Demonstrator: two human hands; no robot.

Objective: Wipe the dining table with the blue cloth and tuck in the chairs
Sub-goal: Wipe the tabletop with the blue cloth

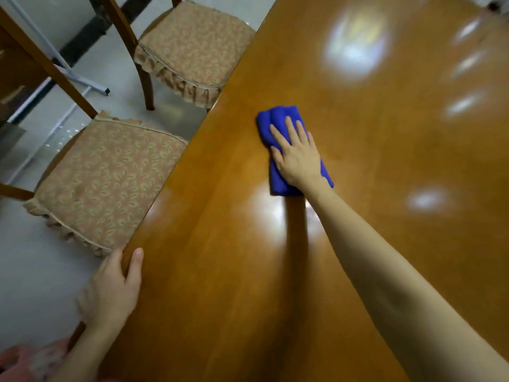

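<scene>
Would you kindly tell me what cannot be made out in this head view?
Blue cloth: middle hidden under the right hand.
Near chair and far chair: backrests cut off by the left and top edges.
Dark object beyond the table, top right corner: blurred and cut off.

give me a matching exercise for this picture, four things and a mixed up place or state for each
1. folded blue cloth
2. left hand
3. right hand
4. nearer wooden chair with patterned cushion

A. grips the glossy brown wooden table's edge
B. stands beside the table
C. presses flat on the cloth
D. lies on the table top

Pairs: 1-D, 2-A, 3-C, 4-B
</scene>
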